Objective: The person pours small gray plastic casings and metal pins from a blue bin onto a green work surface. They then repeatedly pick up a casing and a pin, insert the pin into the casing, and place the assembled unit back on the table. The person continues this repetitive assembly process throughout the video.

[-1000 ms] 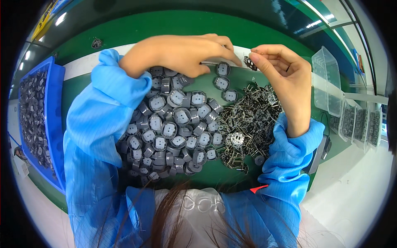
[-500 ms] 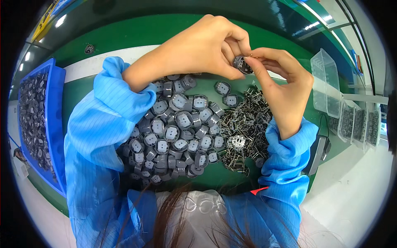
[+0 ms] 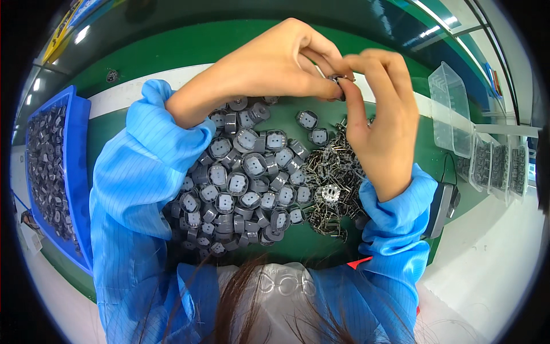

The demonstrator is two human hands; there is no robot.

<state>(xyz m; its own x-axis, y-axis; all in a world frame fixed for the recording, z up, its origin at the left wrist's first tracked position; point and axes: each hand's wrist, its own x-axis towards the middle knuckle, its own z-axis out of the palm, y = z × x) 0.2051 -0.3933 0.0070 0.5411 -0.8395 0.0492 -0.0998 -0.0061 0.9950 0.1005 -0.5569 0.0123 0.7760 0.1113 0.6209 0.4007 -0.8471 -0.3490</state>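
Observation:
My left hand (image 3: 286,66) is closed round a small dark round plastic housing (image 3: 338,78), held above the far side of the bench and mostly hidden by fingers. My right hand (image 3: 385,112) meets it there, its thumb and curled forefinger closed at the housing's edge. A small metallic glint shows between the fingertips, too small to name. Below my hands lies a heap of grey round housings (image 3: 238,183) with pale two-holed faces. To its right is a tangled pile of thin metal pin parts (image 3: 329,166), with one silvery slotted piece (image 3: 330,194) on top.
A blue bin (image 3: 83,172) full of dark parts stands at the left. At the right are a clear lidded compartment box (image 3: 452,114) with small parts and a dark device (image 3: 441,209) with a cable. A lone dark part (image 3: 112,75) lies far left on the green bench.
The housing has turned and tilted, so its dark face no longer shows. My right hand has rolled over it, with its fingers higher and more bent. My left hand has shifted slightly left.

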